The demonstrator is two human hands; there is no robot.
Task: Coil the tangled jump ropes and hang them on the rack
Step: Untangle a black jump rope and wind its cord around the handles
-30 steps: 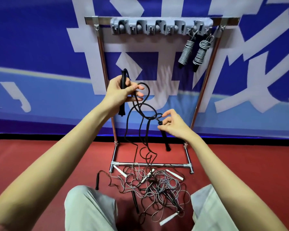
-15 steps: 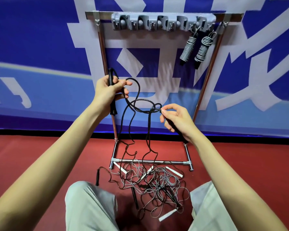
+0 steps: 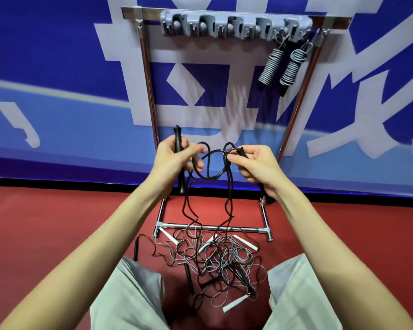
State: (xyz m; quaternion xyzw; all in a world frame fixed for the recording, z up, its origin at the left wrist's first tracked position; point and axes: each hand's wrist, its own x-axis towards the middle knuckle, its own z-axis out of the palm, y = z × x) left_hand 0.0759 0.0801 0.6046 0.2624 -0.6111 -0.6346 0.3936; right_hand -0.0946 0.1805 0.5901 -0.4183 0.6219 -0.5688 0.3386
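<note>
- Hands are raised side by side in the middle of the frame, in front of the rack (image 3: 150,96).
- The left hand (image 3: 174,160) is curled around an upright black handle (image 3: 178,145), whose top is seen above the fist and whose lower end is seen below it.
- The right hand (image 3: 255,166) is closed on the second black handle (image 3: 242,152); its tip is pinched between thumb and forefinger, and its other end is seen below the wrist.
- The black jump rope (image 3: 209,163) is looped between the two hands, and two strands are hung down from there to the floor.
- A tangle of ropes (image 3: 215,260), grey and dark, is spread over the red floor (image 3: 57,222) at lower centre, just in front of the rack's bottom bar, between the person's knees (image 3: 134,294).
- White handles (image 3: 234,303) and a loose black handle (image 3: 137,248) are seen among and beside the tangle.
- A grey hook strip (image 3: 234,26) is fixed along the rack's top bar at the upper centre of the frame.
- Two coiled grey ropes (image 3: 271,66) are hung from the hooks at the strip's right end, close beside each other.
- A blue banner (image 3: 57,55) with white shapes is stretched behind the rack.
</note>
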